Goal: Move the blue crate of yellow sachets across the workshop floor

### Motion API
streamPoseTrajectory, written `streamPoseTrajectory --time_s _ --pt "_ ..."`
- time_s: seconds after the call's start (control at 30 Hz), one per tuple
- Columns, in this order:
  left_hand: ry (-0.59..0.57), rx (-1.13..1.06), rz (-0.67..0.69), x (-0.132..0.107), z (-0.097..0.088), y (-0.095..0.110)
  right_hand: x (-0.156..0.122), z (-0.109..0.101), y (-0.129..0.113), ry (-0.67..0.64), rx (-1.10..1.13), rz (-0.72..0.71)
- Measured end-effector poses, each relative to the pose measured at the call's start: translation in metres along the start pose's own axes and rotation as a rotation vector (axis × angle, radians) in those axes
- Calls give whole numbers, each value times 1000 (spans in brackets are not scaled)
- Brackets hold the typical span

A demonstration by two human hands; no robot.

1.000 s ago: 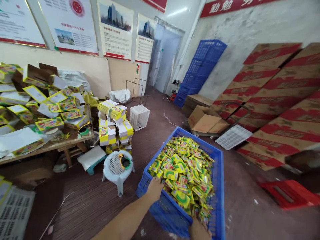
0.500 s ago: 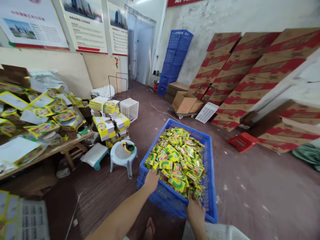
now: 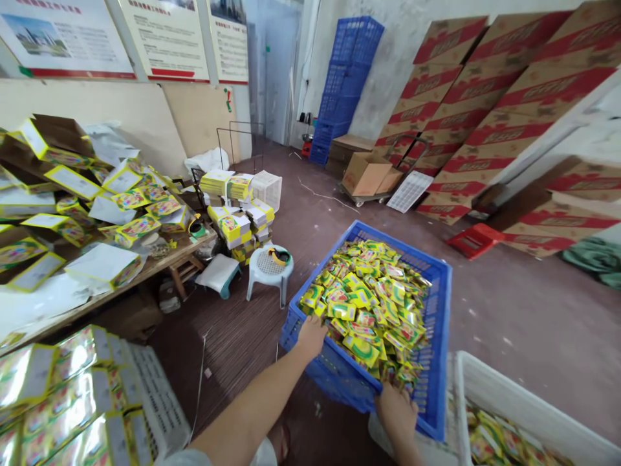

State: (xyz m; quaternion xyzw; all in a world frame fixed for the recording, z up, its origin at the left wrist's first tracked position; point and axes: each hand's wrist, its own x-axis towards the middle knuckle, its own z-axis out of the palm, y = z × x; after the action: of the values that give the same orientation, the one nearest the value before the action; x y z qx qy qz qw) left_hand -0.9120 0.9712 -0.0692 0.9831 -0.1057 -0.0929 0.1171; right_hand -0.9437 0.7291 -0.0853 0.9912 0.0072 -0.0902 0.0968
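The blue crate (image 3: 439, 336) full of yellow packets (image 3: 373, 304) was held up off the floor, left hand (image 3: 310, 336) and right hand (image 3: 395, 411) closed on its near rim. It had swung right, and a white bin (image 3: 509, 398) now showed beside the right hand.

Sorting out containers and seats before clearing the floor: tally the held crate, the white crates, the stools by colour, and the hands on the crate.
Blue crate heaped with packets, held by left hand and right hand: 1
White crates, near one and far one: 2
White stool: 1
Red stool: 1
Hands: 2
Total: 7
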Motion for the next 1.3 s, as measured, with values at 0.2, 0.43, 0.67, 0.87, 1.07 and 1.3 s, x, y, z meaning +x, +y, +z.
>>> streamPoseTrajectory --time_s 0.2,0.43,0.67,0.87,1.07,1.3 --pt "15 5 18 -77 27 0 -85 9 -19 -37 -10 30" --pt "20 39 99 -167 46 -12 -177 21 -55 -63 23 148" --pt "32 44 177 -257 57 -41 -272 33 -101 -93 44 194" --pt "41 20 188 -336 68 -54 -356 44 -124 -101 32 142" --pt "31 16 135 -419 94 -45 -434 67 -129 -71 23 85" --pt "17 35 101 -529 114 -31 -528 78 -140 -65 15 71"
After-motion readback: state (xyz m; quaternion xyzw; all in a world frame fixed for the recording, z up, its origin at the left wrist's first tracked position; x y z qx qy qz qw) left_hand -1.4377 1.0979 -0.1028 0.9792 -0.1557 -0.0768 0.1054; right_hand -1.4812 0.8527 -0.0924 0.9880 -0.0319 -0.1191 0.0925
